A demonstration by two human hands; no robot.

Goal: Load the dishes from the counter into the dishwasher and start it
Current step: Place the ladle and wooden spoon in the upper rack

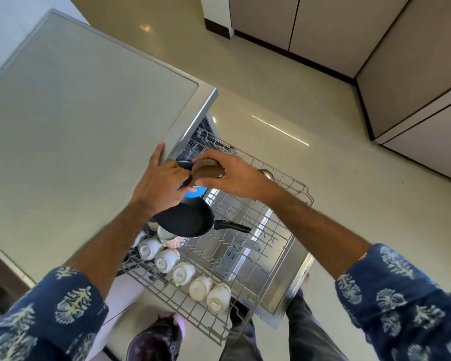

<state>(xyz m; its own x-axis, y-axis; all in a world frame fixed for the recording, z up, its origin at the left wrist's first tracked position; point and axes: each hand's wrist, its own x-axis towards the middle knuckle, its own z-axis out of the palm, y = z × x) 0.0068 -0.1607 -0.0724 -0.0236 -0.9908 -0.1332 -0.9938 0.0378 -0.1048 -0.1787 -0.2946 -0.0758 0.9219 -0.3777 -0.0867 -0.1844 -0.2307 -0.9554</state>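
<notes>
Brown bowl (pixel 206 171), held above the far end of the pulled-out rack (pixel 258 225): this is the item in hand.

Head view:
- Right hand (pixel 235 175) grasps the bowl from above, fingers curled over its rim and side.
- Left hand (pixel 162 186) pinches the near edge of the same bowl, thumb and fingers closed on it. Both hands therefore hold one item.
- The bowl sits just off the worktop (pixel 76 113) corner, over the rack and apart from the wires.
- Below the hands a black pan (pixel 188 220) lies on the rack, handle pointing right. A blue item (pixel 194 192) shows between the pan and the hands; its type cannot be determined.
- A row of white cups (pixel 182 272) stands upside down along the near left edge of the rack.
- The open dishwasher door (pixel 279 277) lies below the rack.

Step in hand, as judged: loading, with the bowl being placed; the start step is not yet reached.

Next move calls for: lowering the bowl into a free run of tines right of the pan, tilted or face down so water drains, clear of the pan handle, then releasing both hands
</notes>
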